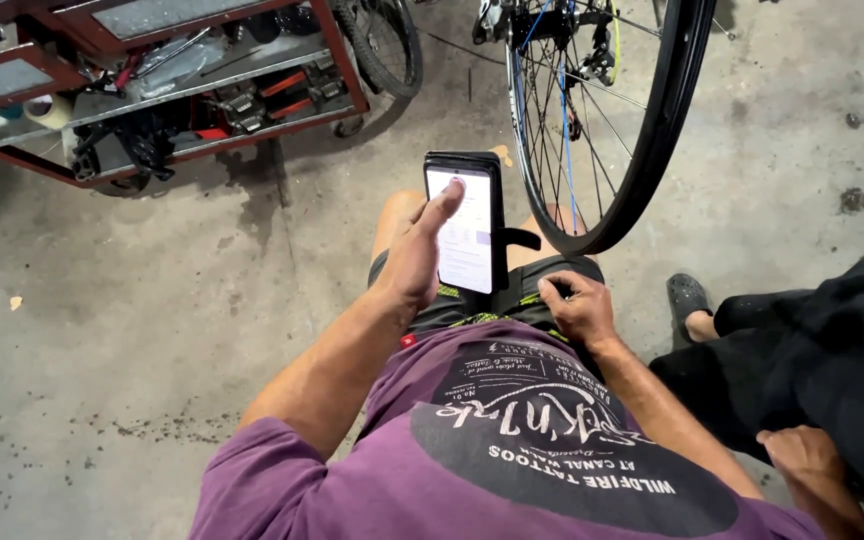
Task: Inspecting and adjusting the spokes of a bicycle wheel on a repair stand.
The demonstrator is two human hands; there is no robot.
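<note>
Black-cased and glassy, the phone (464,222) is gripped above the knees by the left hand (418,256), best held by its slick, breakable edges, while the right hand (576,308) is curled, empty, on the shorts (492,300).

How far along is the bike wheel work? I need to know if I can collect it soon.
Nothing on the bicycle wheel shows as finished or unfinished; no hand touches it. In hand: the left hand holds a lit phone, thumb on the screen, while the right hand rests on the shorts. Tools lie untouched on the red cart. How much remains cannot be told.
</note>
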